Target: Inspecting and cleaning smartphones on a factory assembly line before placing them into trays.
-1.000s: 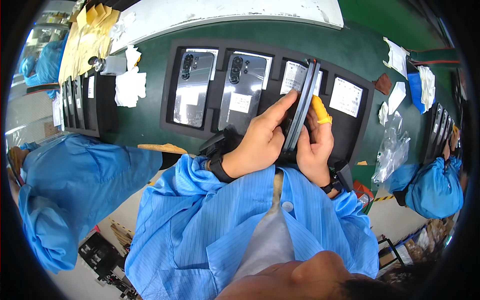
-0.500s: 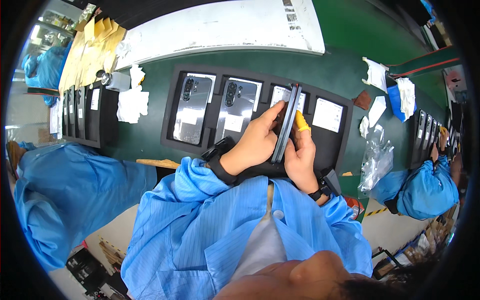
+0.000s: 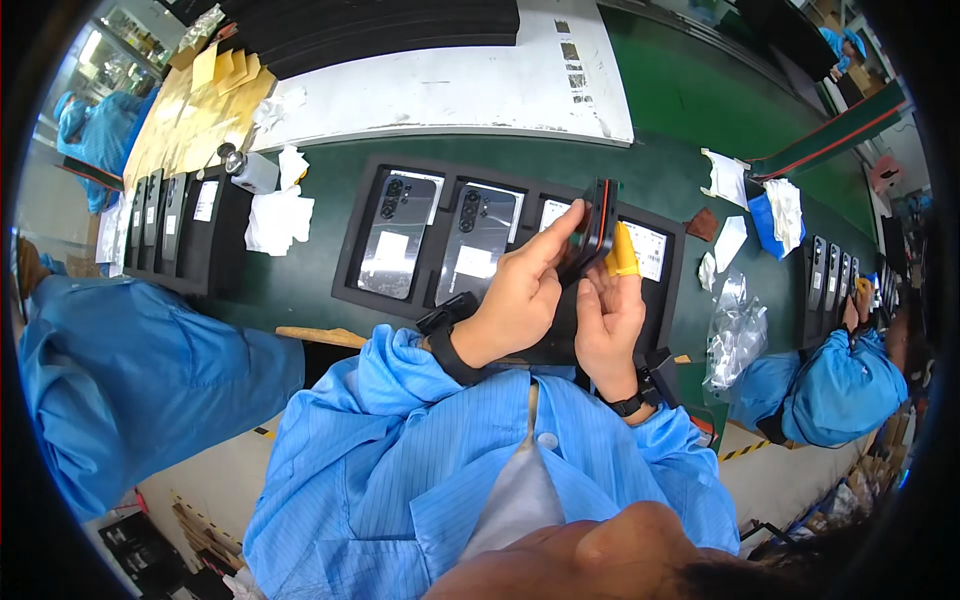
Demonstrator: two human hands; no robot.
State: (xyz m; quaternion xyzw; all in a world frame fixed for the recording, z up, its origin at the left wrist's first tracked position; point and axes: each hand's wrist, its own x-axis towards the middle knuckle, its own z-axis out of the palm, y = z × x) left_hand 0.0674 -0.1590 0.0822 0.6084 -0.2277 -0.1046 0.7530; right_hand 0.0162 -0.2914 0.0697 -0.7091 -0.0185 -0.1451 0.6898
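To your left, a second black tray point(image 3: 170, 235) and white wipes point(image 3: 277, 215) sit on the green mat, with bare mat between them and your tray point(image 3: 352, 262). Your left hand point(image 3: 520, 300) and right hand point(image 3: 610, 325) grip the black phone point(image 3: 598, 225) on edge above the tray's right end, fingers clamped on both faces. A plastic bag point(image 3: 735, 335) lies just right.

Bright, even overhead light — soft shadows, sharp centre, strong fisheye bending and black vignette at edges.
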